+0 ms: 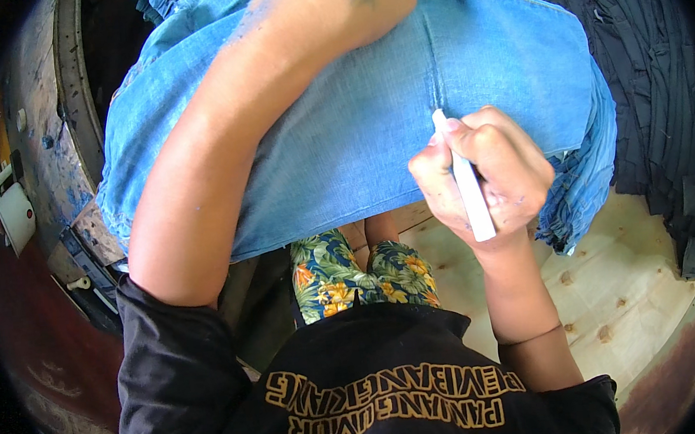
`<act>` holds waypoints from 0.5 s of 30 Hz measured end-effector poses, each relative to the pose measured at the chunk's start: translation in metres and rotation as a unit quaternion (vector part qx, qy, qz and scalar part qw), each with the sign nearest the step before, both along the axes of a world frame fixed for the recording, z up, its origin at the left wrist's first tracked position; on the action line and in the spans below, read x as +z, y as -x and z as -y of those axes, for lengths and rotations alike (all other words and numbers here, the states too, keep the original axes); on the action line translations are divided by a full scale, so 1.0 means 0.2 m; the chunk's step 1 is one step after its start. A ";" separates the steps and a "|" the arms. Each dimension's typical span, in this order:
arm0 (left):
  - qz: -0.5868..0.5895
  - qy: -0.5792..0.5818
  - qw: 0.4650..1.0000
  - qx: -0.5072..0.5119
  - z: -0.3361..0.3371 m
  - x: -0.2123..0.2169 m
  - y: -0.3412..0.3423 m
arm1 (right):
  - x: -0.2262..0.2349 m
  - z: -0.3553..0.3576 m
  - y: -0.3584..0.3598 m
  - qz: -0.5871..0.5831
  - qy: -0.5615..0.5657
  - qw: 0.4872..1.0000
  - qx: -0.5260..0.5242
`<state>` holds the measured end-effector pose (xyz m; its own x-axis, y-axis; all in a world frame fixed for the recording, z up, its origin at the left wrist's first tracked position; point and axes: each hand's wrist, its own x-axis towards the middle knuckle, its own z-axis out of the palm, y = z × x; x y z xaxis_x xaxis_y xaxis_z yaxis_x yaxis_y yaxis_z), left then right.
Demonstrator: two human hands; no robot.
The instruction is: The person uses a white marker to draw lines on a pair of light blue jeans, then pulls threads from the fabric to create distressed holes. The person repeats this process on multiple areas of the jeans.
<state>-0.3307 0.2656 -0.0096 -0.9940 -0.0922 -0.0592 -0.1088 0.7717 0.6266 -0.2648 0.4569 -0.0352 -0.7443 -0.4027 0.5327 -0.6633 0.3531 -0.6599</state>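
On the left stands a paint-stained round metal drum (52,144). Our left hand (329,8) lies flat, pinning the light blue denim garment (357,142). Our right hand (484,176) is closed around a white chalk stick (464,178), tip on the seam; we judge marking barely begun. Dark folded cloth (652,108) lies rightmost.

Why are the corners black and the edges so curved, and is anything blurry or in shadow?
Head view: fisheye lens, so a dark ring frames the round picture and edges bow near the rim. Bright, even daylight falls on the blue denim. The right hand with its white marker is sharp, as is the left hand. The dark cloth pile sits in dimmer light.
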 end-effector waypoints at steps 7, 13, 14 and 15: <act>-0.024 -0.018 0.999 0.017 0.00 -0.05 0.00 | -0.04 0.01 0.01 -0.016 -0.050 0.998 -0.034; 0.073 -0.043 0.996 0.011 0.02 0.04 0.02 | -0.02 0.02 0.00 -0.006 0.024 1.000 -0.010; 0.081 -0.049 0.995 0.019 0.02 0.04 0.01 | -0.02 0.03 0.00 -0.005 0.013 1.000 -0.017; 0.055 -0.054 0.997 0.013 0.02 0.04 0.00 | -0.04 0.04 0.00 -0.009 0.013 1.000 -0.019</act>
